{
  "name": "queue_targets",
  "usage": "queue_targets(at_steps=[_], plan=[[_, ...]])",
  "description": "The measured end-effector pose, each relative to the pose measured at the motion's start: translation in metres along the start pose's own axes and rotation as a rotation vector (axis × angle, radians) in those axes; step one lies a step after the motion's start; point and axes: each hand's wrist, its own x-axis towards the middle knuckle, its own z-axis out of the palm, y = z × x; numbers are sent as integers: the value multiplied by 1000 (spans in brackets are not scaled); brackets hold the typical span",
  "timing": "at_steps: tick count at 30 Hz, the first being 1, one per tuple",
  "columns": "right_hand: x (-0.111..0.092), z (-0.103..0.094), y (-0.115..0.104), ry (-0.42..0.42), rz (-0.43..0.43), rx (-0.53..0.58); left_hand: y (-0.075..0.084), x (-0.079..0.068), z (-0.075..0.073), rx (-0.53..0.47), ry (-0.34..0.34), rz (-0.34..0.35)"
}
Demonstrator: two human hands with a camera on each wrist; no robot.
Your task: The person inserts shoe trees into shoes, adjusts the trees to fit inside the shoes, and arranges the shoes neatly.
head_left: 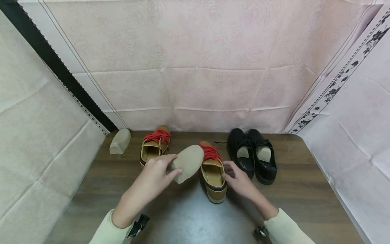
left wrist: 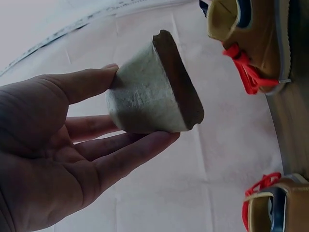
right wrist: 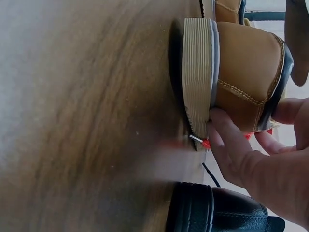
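My left hand (head_left: pixel 158 173) pinches a beige molded shoe insert (head_left: pixel 189 162) between thumb and fingers, holding it above the table just left of the nearer brown shoe. In the left wrist view, the insert (left wrist: pixel 145 92) shows a rounded shell and a dark open end. My right hand (head_left: pixel 239 181) holds the right side of the nearer brown shoe (head_left: pixel 215 195), which has red laces and stands with its heel toward me. In the right wrist view, the thumb is at its dark collar and the fingers lie along its side. The other brown shoe (head_left: pixel 164 149) stands behind my left hand.
A pair of black lace-up shoes (head_left: pixel 266 174) stands right of my right hand, pale inserts inside their openings. A second beige insert (head_left: pixel 120 141) lies at the table's back left. Pale patterned cloth (head_left: pixel 195 88) rises behind the wooden table (head_left: pixel 298 203) and along both sides.
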Motion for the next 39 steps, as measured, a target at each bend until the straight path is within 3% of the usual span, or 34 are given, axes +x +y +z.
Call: queue_targets(at_steps=[10, 22, 31, 39], plan=[[12, -2, -3, 107, -76, -167, 14, -1, 8, -13, -66, 23], [16, -7, -2, 103, -73, -82, 26, -3, 12, -61, -179, 40], [18, -9, -2, 77, -66, -67, 36, -6, 12, -62, -218, 64], [18, -9, -1, 73, -76, -67, 37, 2, 23, -34, -252, 110]])
